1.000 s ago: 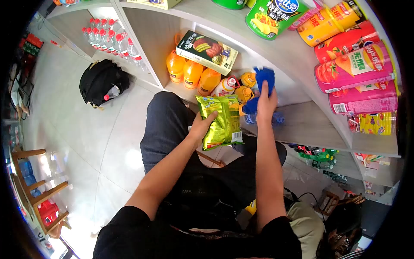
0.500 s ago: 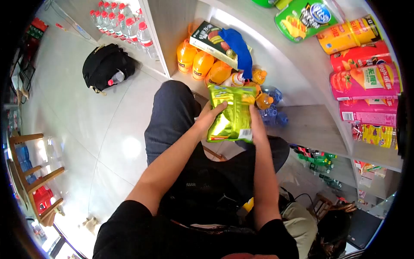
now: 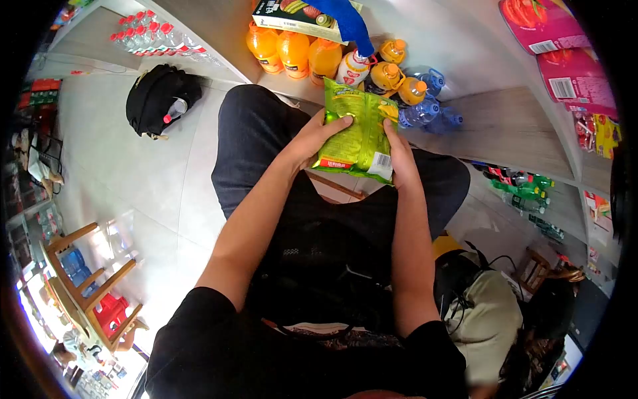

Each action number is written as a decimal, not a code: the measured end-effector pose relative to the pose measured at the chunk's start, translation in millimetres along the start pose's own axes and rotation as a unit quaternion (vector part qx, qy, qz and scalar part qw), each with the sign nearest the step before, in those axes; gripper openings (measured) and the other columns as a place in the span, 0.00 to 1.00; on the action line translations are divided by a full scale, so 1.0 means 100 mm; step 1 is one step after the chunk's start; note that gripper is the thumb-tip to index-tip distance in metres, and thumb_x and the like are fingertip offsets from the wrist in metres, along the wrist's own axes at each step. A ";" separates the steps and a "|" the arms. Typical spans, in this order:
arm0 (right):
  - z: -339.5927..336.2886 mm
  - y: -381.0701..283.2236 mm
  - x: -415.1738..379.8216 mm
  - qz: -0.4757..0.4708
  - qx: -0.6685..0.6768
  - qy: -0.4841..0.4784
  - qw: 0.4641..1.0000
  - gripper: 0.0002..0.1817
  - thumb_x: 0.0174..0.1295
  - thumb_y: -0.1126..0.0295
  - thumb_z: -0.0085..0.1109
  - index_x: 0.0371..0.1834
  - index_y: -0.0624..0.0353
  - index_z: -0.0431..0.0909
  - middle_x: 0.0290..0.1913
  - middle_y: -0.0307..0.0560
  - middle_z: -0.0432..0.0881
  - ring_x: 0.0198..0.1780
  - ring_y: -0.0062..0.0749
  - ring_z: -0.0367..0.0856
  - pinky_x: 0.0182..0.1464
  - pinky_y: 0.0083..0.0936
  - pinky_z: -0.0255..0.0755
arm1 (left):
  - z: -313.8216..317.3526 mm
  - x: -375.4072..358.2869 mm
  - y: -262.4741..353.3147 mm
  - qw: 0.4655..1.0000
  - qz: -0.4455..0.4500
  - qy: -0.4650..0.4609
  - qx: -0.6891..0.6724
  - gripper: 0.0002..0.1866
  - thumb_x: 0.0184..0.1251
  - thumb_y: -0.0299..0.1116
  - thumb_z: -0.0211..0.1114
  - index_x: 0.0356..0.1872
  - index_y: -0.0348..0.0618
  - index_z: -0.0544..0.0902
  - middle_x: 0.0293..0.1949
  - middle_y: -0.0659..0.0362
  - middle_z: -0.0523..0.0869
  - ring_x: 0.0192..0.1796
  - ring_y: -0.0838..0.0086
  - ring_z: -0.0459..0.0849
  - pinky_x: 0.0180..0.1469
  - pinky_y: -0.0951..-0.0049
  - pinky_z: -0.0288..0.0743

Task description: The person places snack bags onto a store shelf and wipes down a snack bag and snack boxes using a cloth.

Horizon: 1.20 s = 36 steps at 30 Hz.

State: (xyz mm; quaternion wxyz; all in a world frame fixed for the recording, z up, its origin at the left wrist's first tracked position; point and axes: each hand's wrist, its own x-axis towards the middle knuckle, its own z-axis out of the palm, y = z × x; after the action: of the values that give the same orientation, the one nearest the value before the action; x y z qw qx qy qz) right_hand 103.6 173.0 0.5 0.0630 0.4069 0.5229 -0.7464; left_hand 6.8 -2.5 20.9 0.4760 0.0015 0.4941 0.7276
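Note:
A green snack bag (image 3: pixel 359 136) lies between my two hands, its back with a white barcode label turned up toward me. My left hand (image 3: pixel 320 136) grips the bag's left side, thumb on top. On the right edge my right hand (image 3: pixel 400 154) pinches it, thumb on top and the other fingers hidden beneath. The bag is above my lap, just in front of orange juice bottles (image 3: pixel 294 53) and a white bottle (image 3: pixel 353 68) on the low shelf.
A box (image 3: pixel 302 18) and a blue cloth (image 3: pixel 345 23) rest above the bottles. Blue-capped bottles (image 3: pixel 420 113) stand to their right. A black backpack (image 3: pixel 163 100) sits on the floor at left, a wooden chair (image 3: pixel 90 302) at lower left. Another person's light trousers (image 3: pixel 488 319) show at lower right.
The view has tilted and turned, so the shelf items sit higher in the frame. Both hands still hold the bag, which now appears slightly higher and tilted, its back seen more clearly.

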 end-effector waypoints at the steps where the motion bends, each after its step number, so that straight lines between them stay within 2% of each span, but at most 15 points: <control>1: 0.04 -0.06 -0.03 0.004 0.000 -0.003 1.000 0.36 0.66 0.44 0.54 0.60 0.70 0.71 0.57 0.53 0.77 0.55 0.33 0.77 0.56 0.26 0.68 | -0.02 0.01 0.00 1.000 -0.008 -0.002 -0.011 0.30 0.68 0.43 0.62 0.63 0.35 0.65 0.53 0.52 0.79 0.51 0.71 0.82 0.52 0.71 0.78; 6: 0.10 -0.11 -0.04 0.002 0.048 -0.022 0.999 0.33 0.67 0.47 0.52 0.57 0.70 0.74 0.53 0.51 0.80 0.50 0.32 0.79 0.52 0.24 0.70 | -0.08 0.05 -0.05 0.998 -0.034 0.008 -0.047 0.28 0.69 0.43 0.62 0.61 0.34 0.67 0.50 0.53 0.81 0.48 0.71 0.83 0.50 0.72 0.79; 12: 0.08 -0.05 0.03 -0.015 0.018 -0.008 1.000 0.32 0.69 0.46 0.48 0.55 0.70 0.75 0.52 0.50 0.80 0.48 0.28 0.79 0.50 0.22 0.71 | -0.11 0.06 -0.06 0.994 -0.054 0.014 -0.099 0.26 0.68 0.44 0.61 0.58 0.35 0.70 0.50 0.51 0.81 0.48 0.70 0.84 0.51 0.71 0.79; 15: 0.11 -0.09 0.00 -0.022 0.044 -0.024 0.999 0.32 0.70 0.46 0.47 0.55 0.70 0.75 0.51 0.50 0.80 0.48 0.28 0.79 0.49 0.22 0.72 | -0.09 0.05 -0.03 0.990 -0.042 0.030 -0.131 0.24 0.68 0.42 0.62 0.56 0.34 0.72 0.47 0.53 0.83 0.45 0.71 0.85 0.48 0.72 0.80; 20: 0.12 -0.07 -0.01 -0.073 0.118 -0.061 0.988 0.29 0.68 0.50 0.54 0.54 0.71 0.75 0.47 0.48 0.81 0.43 0.26 0.81 0.45 0.21 0.73 | -0.13 0.06 -0.04 0.974 -0.074 0.039 -0.209 0.25 0.65 0.44 0.64 0.56 0.37 0.73 0.49 0.53 0.83 0.47 0.70 0.85 0.50 0.68 0.80; 26: 0.05 0.01 0.07 -0.089 0.095 -0.083 0.988 0.29 0.67 0.50 0.55 0.52 0.72 0.75 0.45 0.49 0.81 0.43 0.26 0.80 0.46 0.21 0.73 | -0.10 0.04 -0.02 0.969 -0.093 0.043 -0.223 0.26 0.64 0.45 0.65 0.56 0.37 0.74 0.49 0.52 0.83 0.47 0.67 0.85 0.51 0.68 0.79; 36: 0.07 0.01 0.06 -0.058 0.079 -0.062 0.993 0.31 0.66 0.48 0.55 0.54 0.72 0.74 0.48 0.49 0.81 0.45 0.26 0.80 0.48 0.21 0.72 | -0.13 0.08 -0.07 0.962 -0.098 0.061 -0.248 0.24 0.65 0.44 0.65 0.54 0.36 0.75 0.47 0.51 0.83 0.46 0.68 0.85 0.49 0.68 0.81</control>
State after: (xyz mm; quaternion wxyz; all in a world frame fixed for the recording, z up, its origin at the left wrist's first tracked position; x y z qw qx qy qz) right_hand 96.0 168.3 -3.7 0.0199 0.3321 0.4801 -0.8117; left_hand 1.1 -5.6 5.5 0.4993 -0.2097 0.3243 0.7756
